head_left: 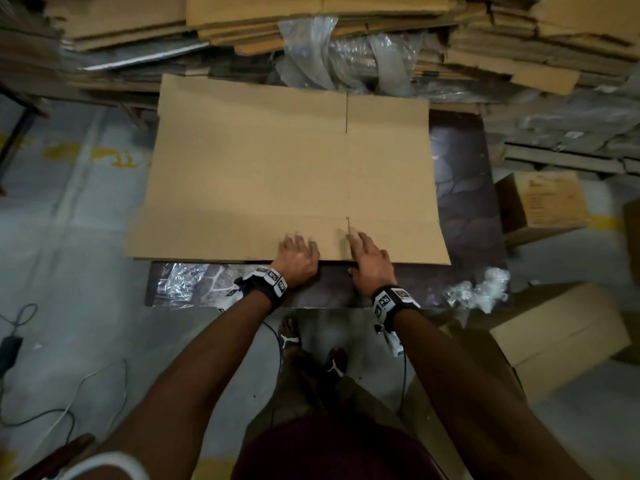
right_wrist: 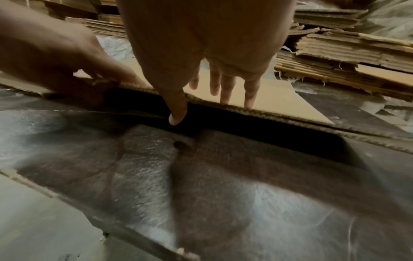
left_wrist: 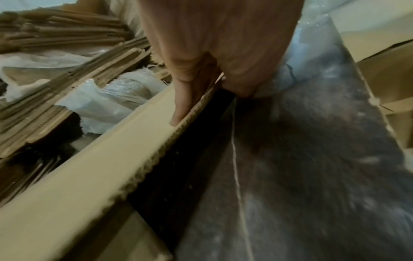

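A large flattened cardboard box (head_left: 287,174) lies on a dark, plastic-covered surface (head_left: 460,202). Both my hands are at its near edge, close together. My left hand (head_left: 298,256) grips that edge, fingers curled over the top; in the left wrist view a finger (left_wrist: 183,102) lies along the corrugated rim of the cardboard (left_wrist: 89,167). My right hand (head_left: 369,258) rests straight fingers (right_wrist: 225,88) on top of the cardboard (right_wrist: 290,104), its thumb (right_wrist: 177,114) hanging down in front of the edge. That edge stands slightly above the surface, with a dark gap beneath it.
Stacks of flattened cartons (head_left: 311,15) and clear plastic wrap (head_left: 346,57) crowd the far side. Made-up boxes (head_left: 543,202) (head_left: 554,334) and crumpled plastic (head_left: 481,292) are on the right. Cables (head_left: 34,410) trail on the floor at left. My sandalled feet (head_left: 311,348) are below.
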Action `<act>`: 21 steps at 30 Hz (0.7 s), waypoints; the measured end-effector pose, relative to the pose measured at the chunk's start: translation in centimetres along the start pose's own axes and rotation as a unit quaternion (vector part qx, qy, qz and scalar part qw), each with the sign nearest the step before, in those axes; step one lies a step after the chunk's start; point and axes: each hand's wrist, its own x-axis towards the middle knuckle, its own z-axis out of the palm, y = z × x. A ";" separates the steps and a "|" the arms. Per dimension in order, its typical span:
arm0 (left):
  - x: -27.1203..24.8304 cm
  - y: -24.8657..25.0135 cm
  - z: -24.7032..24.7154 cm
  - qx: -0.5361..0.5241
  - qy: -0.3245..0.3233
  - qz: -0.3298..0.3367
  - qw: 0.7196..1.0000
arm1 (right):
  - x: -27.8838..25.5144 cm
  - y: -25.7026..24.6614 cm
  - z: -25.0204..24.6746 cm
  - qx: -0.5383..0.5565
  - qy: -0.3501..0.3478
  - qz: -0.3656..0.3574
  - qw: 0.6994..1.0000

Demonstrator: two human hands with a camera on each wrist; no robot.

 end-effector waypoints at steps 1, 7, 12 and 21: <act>-0.2 -0.1 -1.0 0.019 0.026 0.004 0.999 | 0.1 -0.2 -0.6 -0.014 0.006 -0.005 1.000; -3.3 -2.4 -11.1 0.101 0.114 0.049 0.987 | 0.4 -1.9 -6.6 -0.062 0.130 -0.060 0.988; -7.1 -3.4 -19.5 0.035 0.111 0.012 0.993 | -0.8 -3.5 -14.7 -0.121 0.193 -0.078 0.971; -14.4 -9.8 -29.6 0.074 0.223 -0.101 0.967 | -4.0 -3.6 -30.1 -0.123 0.317 -0.090 0.936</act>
